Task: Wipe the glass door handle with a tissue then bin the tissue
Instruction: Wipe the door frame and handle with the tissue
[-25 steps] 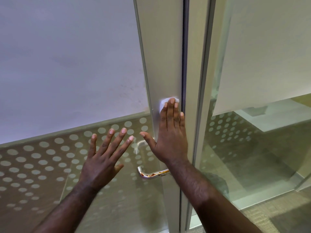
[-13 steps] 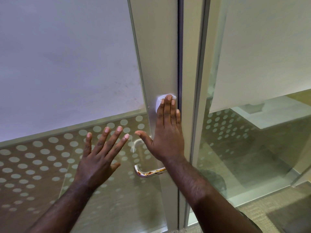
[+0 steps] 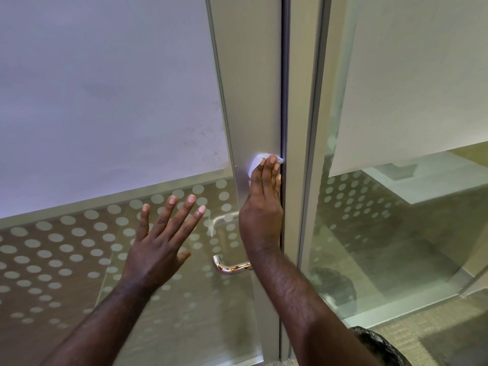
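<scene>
1. Head view, step: the wiping step is in hand. Right hand (image 3: 261,207) presses a tissue (image 3: 254,165) flat against the metal door stile (image 3: 250,101), above the handle (image 3: 228,268), not on it.
2. Next move, as I judge: bring the tissue down onto the handle bar and rub along it.
3. Fingers: right ones straight and close together, pinning the tissue. Left hand (image 3: 161,241) splayed wide, holding nothing, at the dotted glass (image 3: 66,247).
4. Tissue: small, white, crumpled, mostly hidden under fingertips. Handle: polished, curved, partly behind the right wrist.
</scene>
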